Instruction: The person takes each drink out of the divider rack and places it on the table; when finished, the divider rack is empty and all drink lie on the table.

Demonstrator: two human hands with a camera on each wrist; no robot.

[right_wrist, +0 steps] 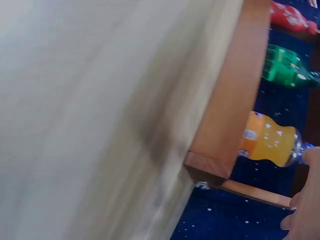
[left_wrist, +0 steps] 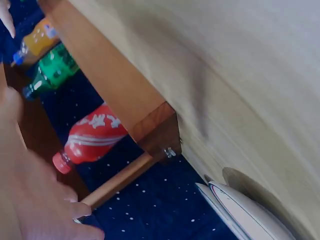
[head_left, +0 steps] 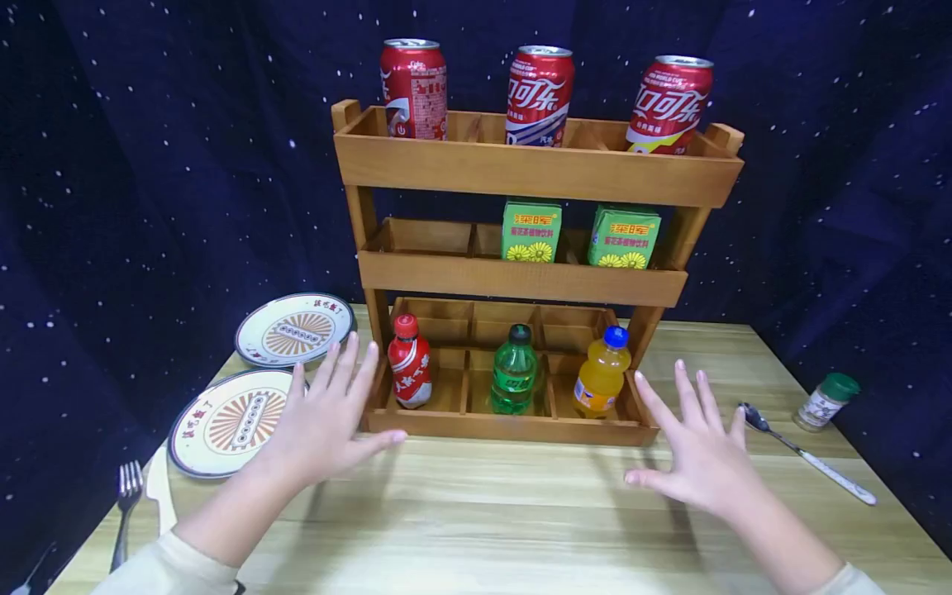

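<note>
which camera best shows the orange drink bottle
Head view: the orange drink bottle stands upright, blue cap and label showing. Right wrist shows it sideways, the right hand partly covering its cap; left wrist shows it small, at upper left.

middle can (head_left: 540, 95) reads 可乐; right can (head_left: 669, 103) 可乐, "world cup"; both green cartons (head_left: 531, 231) 菊花茶植物饮料; far plate (head_left: 254, 330) 该吃饭了

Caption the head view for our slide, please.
Left grip and right grip spread before a tiered brown wooden rack of red metal cans, green boxy cartons and multicoloured plastic bottles.
</note>
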